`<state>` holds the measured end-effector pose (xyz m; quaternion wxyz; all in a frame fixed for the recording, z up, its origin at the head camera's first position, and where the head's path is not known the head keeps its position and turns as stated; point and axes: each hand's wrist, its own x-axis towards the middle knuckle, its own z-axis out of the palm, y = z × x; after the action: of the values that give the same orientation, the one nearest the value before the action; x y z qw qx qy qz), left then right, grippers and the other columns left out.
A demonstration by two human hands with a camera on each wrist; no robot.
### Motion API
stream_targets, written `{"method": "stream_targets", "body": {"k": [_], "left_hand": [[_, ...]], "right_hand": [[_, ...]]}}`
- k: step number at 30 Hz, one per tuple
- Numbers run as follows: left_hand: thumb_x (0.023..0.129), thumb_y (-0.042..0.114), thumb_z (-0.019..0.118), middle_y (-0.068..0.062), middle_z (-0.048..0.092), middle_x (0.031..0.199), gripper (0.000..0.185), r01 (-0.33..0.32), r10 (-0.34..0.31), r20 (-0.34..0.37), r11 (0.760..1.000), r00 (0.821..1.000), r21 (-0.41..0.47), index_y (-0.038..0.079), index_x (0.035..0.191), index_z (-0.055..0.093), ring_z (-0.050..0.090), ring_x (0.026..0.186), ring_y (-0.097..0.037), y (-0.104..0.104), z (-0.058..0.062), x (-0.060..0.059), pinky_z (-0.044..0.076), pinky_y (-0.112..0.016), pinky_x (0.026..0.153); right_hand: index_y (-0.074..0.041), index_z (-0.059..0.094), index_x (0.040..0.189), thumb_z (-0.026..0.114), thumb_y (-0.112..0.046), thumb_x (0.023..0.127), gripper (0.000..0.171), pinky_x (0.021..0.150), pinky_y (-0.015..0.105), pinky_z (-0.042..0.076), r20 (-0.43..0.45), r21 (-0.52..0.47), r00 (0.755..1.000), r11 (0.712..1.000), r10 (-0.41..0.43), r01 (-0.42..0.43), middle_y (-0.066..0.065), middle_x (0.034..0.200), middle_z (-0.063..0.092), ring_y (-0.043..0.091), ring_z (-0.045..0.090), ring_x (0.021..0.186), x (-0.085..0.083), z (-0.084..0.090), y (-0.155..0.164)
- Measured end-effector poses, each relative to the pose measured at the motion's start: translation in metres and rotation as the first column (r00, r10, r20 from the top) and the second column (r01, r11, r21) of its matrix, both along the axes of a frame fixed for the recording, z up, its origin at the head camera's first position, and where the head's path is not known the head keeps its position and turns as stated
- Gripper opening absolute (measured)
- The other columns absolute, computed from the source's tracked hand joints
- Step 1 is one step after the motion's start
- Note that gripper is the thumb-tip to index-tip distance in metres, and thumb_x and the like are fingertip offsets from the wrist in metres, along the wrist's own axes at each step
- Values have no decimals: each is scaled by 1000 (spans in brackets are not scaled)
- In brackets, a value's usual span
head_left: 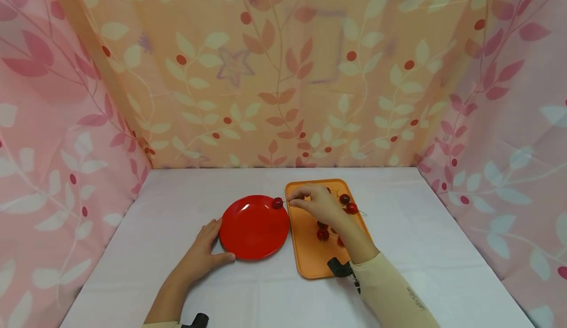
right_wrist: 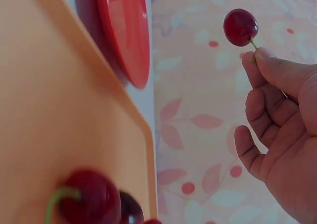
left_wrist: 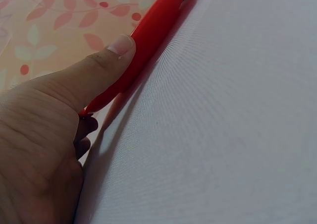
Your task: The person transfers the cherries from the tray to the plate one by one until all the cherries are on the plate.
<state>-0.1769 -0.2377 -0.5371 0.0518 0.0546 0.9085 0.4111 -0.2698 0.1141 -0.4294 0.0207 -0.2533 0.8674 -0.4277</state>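
Note:
A red plate [head_left: 254, 227] lies on the white table next to an orange tray [head_left: 310, 254]. My left hand [head_left: 204, 253] holds the plate's near left rim; in the left wrist view its thumb [left_wrist: 99, 68] presses on the red plate [left_wrist: 148, 33]. My right hand [head_left: 315, 204] pinches the stem of a dark red cherry [head_left: 277, 203], held above the plate's far right rim. In the right wrist view the cherry [right_wrist: 240, 27] hangs from the fingertips [right_wrist: 265, 60] of my right hand [right_wrist: 282, 125]. Several more cherries [head_left: 348, 204] lie on the tray.
Floral pink and orange curtains [head_left: 283, 72] wall the table on three sides. White tablecloth [head_left: 443, 249] stretches right of the tray and in front of the plate. A black wrist camera mount [head_left: 339, 267] sits on my right sleeve.

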Motion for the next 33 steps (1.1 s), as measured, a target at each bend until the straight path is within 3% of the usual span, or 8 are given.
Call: {"method": "stream_targets", "body": {"k": [6,19,28,33], "left_hand": [[74,59,85,-7,23,170,115,2,-2,-4,1000,1000,-8,24,164,25,8,158,-38,-1,0,0,28,-70,115],[75,58,85,-4,27,169,114,31,-31,-38,999,999,-14,22,165,24,11,159,-32,0,0,-2,14,-64,123],[76,59,83,-5,25,170,113,39,-40,-37,999,999,-25,23,165,23,11,158,-34,0,-1,-2,13,-64,123],[76,60,82,-7,26,170,112,41,-42,-45,999,998,-26,23,165,24,11,158,-36,-1,-1,-1,14,-66,122]], "right_hand": [[-19,80,104,74,-21,96,10,75,29,58,30,-23,997,998,67,-67,-10,94,73,18,61,89,-5,-4,-22],[-27,79,100,74,-21,96,9,75,27,57,53,31,992,993,113,-115,-14,93,72,17,60,90,-14,-13,-63],[-25,81,100,75,-20,95,9,76,24,57,61,33,985,986,162,-164,-15,90,73,13,62,87,-19,-29,-87],[-25,81,101,75,-20,95,10,80,23,56,111,23,977,983,180,-183,-16,93,73,11,61,92,-16,-34,-97]]}}
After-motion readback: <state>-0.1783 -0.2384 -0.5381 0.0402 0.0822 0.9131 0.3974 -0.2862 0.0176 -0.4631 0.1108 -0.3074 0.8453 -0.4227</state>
